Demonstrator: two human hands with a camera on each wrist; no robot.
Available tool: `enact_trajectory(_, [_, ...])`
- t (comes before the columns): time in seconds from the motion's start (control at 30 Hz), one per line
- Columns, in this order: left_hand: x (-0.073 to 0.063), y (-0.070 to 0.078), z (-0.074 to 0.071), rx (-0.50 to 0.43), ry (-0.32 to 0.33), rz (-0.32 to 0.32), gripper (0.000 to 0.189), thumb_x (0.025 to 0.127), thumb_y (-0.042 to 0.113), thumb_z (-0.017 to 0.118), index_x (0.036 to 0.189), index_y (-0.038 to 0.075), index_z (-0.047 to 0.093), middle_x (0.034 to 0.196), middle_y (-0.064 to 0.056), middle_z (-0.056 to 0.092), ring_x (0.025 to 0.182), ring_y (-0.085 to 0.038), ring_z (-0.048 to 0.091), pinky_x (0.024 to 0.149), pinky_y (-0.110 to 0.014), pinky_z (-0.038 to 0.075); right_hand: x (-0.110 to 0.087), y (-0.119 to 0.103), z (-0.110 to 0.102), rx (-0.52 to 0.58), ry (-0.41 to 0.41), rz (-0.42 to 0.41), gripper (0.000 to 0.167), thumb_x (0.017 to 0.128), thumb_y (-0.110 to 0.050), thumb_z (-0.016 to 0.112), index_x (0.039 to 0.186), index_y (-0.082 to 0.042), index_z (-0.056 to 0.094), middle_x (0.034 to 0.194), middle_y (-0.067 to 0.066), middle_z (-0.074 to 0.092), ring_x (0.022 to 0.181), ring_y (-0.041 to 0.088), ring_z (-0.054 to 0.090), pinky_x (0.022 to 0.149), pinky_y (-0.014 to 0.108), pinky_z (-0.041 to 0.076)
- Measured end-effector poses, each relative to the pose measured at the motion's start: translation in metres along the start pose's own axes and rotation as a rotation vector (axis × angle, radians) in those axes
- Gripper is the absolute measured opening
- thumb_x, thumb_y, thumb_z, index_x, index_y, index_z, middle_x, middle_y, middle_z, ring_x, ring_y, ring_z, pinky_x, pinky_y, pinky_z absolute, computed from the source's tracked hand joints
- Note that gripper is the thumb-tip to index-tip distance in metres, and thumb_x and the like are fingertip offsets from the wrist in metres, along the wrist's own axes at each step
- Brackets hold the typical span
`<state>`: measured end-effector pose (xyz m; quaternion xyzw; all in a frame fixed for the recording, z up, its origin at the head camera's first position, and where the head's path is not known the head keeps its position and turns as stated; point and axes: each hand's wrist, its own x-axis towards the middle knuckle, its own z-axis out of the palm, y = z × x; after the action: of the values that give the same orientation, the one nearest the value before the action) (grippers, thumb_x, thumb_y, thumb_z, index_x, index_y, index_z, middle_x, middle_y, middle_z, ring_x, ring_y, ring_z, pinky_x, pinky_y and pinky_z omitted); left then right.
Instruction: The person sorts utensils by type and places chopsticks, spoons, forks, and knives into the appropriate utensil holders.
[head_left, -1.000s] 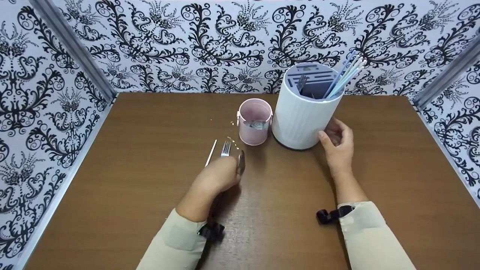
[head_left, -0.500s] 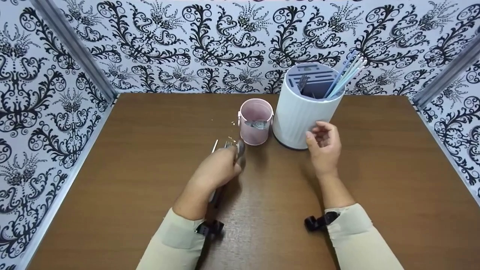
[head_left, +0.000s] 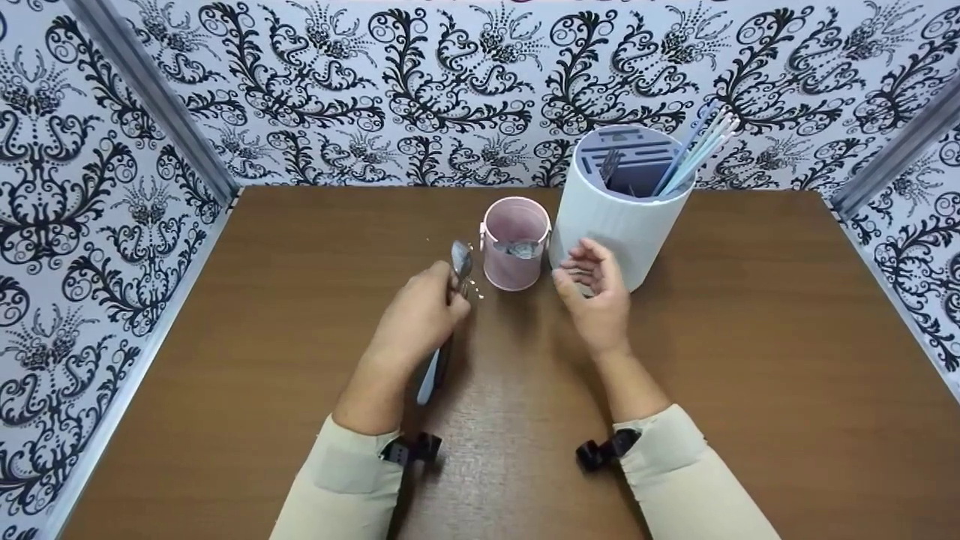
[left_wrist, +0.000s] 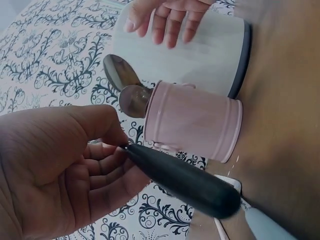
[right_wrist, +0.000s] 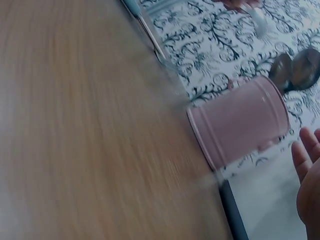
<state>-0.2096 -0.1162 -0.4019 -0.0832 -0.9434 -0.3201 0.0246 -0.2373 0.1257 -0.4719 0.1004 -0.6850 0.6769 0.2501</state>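
Note:
My left hand (head_left: 415,316) pinches a spoon (head_left: 461,259) by its black handle (left_wrist: 185,182), above the table and left of the pink cup (head_left: 511,271). Under that hand lies a fork with a pale blue handle (head_left: 428,381), partly hidden; a thin white stick (left_wrist: 221,229) shows beside it in the left wrist view. Two spoon heads (right_wrist: 304,70) stick out of the cup. My right hand (head_left: 596,304), fingers loosely bent and holding nothing, hovers in front of the white utensil holder (head_left: 634,232), just right of the cup.
In the holder stand a fork (head_left: 611,165) and several pale chopsticks (head_left: 701,154) leaning right. Small light crumbs (head_left: 478,288) lie left of the cup on the brown table (head_left: 787,337). Patterned walls (head_left: 330,97) close off the back and sides.
The left hand has raised the spoon and moved it slightly away from me and left. My right hand has left the holder's right side and shifted left across its front.

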Motion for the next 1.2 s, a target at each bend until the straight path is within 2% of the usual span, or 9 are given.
enact_trajectory(0.13, [0.001,-0.001,-0.005,-0.043,0.063,0.001,0.007,0.088,0.009,0.061,0.093,0.009,0.057,0.086,-0.004,0.059,0.08,-0.024,0.056,0.071,-0.039,0.048,-0.004,-0.001,0.016,-0.025,-0.028,0.09,0.063,0.088,-0.003,0.076,0.145,0.006,0.05,0.137,0.026,0.058,0.127,0.029,0.062,0.108,0.041,0.053])
enact_trajectory(0.23, [0.002,-0.001,-0.008,-0.078,0.108,0.003,0.006,0.088,0.009,0.06,0.093,0.008,0.057,0.086,-0.004,0.059,0.079,-0.023,0.056,0.07,-0.038,0.048,-0.005,0.001,0.026,-0.064,-0.032,0.113,0.072,0.087,-0.008,0.079,0.151,0.003,0.046,0.147,0.023,0.054,0.14,0.033,0.051,0.117,0.052,0.044])
enact_trajectory(0.3, [0.004,0.001,-0.009,-0.112,0.136,-0.001,0.006,0.09,0.009,0.061,0.095,0.008,0.058,0.086,-0.003,0.06,0.079,-0.023,0.057,0.071,-0.038,0.049,-0.006,0.003,0.031,-0.099,-0.028,0.119,0.077,0.087,-0.012,0.081,0.154,0.001,0.044,0.152,0.021,0.05,0.145,0.033,0.046,0.12,0.053,0.04])
enact_trajectory(0.5, [0.01,0.008,-0.012,-0.2,0.244,-0.006,0.007,0.094,0.009,0.06,0.1,0.006,0.06,0.089,-0.005,0.063,0.082,-0.022,0.06,0.074,-0.036,0.051,-0.005,0.01,0.042,-0.162,-0.032,0.133,0.092,0.086,-0.018,0.084,0.161,-0.003,0.032,0.165,0.018,0.036,0.154,0.03,0.034,0.126,0.047,0.034])
enact_trajectory(0.73, [0.02,0.016,-0.012,-0.306,0.383,0.016,0.005,0.095,0.007,0.061,0.098,0.003,0.061,0.096,-0.01,0.068,0.087,-0.021,0.066,0.079,-0.034,0.057,-0.002,0.018,0.048,-0.174,-0.054,0.164,0.098,0.086,-0.017,0.085,0.164,-0.004,0.026,0.169,0.018,0.027,0.157,0.03,0.028,0.127,0.047,0.032])
enact_trajectory(0.93, [0.031,0.025,-0.012,-0.358,0.526,0.084,0.005,0.094,0.005,0.064,0.095,0.0,0.063,0.097,-0.012,0.068,0.089,-0.022,0.068,0.082,-0.03,0.059,0.001,0.024,0.05,-0.168,-0.056,0.145,0.097,0.085,-0.012,0.085,0.162,0.0,0.027,0.165,0.024,0.029,0.153,0.037,0.034,0.122,0.052,0.039])
enact_trajectory(1.2, [0.041,0.037,-0.007,-0.482,0.691,0.17,0.007,0.092,0.001,0.066,0.093,-0.005,0.063,0.095,-0.016,0.066,0.088,-0.023,0.068,0.082,-0.024,0.061,-0.001,0.037,0.051,-0.142,-0.054,0.148,0.091,0.087,-0.007,0.081,0.161,0.002,0.029,0.157,0.027,0.038,0.144,0.04,0.045,0.117,0.053,0.045])
